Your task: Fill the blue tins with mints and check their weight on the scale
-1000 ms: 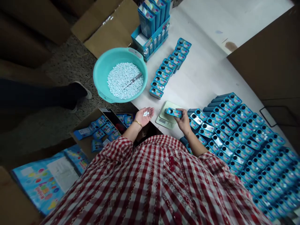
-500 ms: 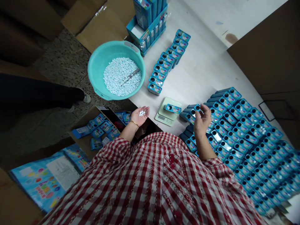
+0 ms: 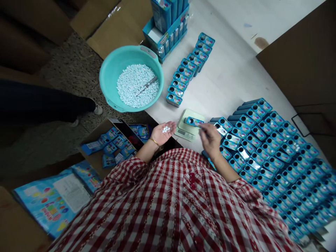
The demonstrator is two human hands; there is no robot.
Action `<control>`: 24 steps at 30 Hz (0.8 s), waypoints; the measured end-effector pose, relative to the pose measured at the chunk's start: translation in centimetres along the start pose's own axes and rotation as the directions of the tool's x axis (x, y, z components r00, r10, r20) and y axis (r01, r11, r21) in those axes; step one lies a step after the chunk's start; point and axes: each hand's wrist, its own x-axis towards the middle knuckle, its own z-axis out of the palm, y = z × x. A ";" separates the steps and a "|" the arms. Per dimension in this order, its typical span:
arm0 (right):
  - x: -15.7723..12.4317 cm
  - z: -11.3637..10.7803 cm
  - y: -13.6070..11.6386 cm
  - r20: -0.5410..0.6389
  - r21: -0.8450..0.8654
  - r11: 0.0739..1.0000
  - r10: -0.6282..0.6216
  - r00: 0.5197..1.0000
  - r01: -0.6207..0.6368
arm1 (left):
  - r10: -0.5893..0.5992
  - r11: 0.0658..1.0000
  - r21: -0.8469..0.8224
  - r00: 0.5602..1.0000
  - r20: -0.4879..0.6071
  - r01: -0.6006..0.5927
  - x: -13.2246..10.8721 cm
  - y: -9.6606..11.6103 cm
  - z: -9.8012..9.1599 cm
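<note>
My left hand lies palm up and cupped, with a small heap of white candies in it. It hovers just left of a small pale green scale at the table's near edge. One blue tin lies on the scale. My right hand is just right of the scale, fingers pointing at that tin and smeared by motion. A teal basin of white candies with a metal scoop stands beyond my left hand.
Several open blue tins cover the table's right side, and a row of tins runs toward a blue display box. A cardboard box of blue packets sits on the floor by another person's leg. A brown carton stands at right.
My right hand set the blue tin on the scale, let go and drew back over the tins, then moved left toward the scale again. My left hand stayed cupped.
</note>
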 end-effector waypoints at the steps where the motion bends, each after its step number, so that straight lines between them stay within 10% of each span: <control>1: -0.1 0.7 -1.1 0.109 0.012 0.998 -0.062 0.992 0.061 | -0.025 1.000 0.012 0.999 0.039 0.024 -0.3 -0.5 0.6; 10: 0.3 4.4 -3.3 0.583 -0.132 0.913 -0.244 0.775 0.386 | -0.142 0.987 0.086 0.988 0.058 0.137 -1.2 -2.8 2.4; 24: 2.8 2.0 -1.2 0.472 0.003 0.945 -0.291 0.832 0.328 | -0.097 0.994 0.072 0.985 0.146 0.088 -0.9 -3.1 5.6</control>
